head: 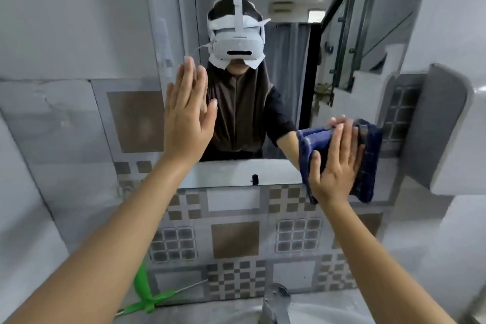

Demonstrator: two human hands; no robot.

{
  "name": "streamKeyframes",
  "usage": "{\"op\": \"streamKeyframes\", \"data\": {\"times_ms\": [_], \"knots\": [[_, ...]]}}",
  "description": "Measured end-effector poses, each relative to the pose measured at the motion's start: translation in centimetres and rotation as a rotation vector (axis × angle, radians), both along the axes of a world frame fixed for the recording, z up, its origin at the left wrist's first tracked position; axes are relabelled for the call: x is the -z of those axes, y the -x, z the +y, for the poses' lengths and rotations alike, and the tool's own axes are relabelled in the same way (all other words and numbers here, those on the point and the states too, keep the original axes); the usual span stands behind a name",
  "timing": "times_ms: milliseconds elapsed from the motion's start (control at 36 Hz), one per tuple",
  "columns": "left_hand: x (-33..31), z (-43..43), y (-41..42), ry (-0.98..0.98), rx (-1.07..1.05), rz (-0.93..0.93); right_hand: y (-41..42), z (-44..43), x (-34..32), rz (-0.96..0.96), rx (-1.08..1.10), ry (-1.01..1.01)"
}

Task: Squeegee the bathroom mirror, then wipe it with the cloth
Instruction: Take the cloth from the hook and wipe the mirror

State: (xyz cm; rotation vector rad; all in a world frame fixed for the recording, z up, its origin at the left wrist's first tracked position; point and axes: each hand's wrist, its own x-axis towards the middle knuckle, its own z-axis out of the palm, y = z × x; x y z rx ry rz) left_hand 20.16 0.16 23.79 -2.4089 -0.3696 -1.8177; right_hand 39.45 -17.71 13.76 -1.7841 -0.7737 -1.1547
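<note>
The bathroom mirror (289, 66) hangs on the tiled wall straight ahead and reflects a person wearing a white headset. My left hand (186, 116) lies flat against the mirror's left edge, fingers together and pointing up, holding nothing. My right hand (336, 163) presses a folded dark blue cloth (368, 160) against the mirror's lower right corner, palm flat on the cloth. A green-handled squeegee (147, 297) lies low at the left, by the wall below my left forearm.
A metal tap (276, 302) rises at the bottom centre. A grey-and-white fixture (444, 129) juts from the wall at the right, close to the cloth. Patterned brown and grey tiles (234, 239) cover the wall below the mirror.
</note>
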Motion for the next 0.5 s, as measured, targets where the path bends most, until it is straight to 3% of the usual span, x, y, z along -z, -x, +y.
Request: {"op": "streamKeyframes", "data": {"times_ms": [83,167,306,500], "knots": [[0.0,0.1,0.2,-0.017,-0.013,0.015,0.2,0.2,0.8,0.322,0.051,-0.277],[-0.1,0.1,0.5,-0.023,-0.023,0.038,2.2,2.4,0.7,0.452,0.08,-0.441],[0.2,0.6,1.8,-0.063,-0.023,0.115,7.5,7.8,0.5,0.516,0.017,-0.598],[2.9,1.8,6.2,-0.047,0.074,0.152,15.7,14.9,-0.2,0.42,-0.111,-0.549]]}}
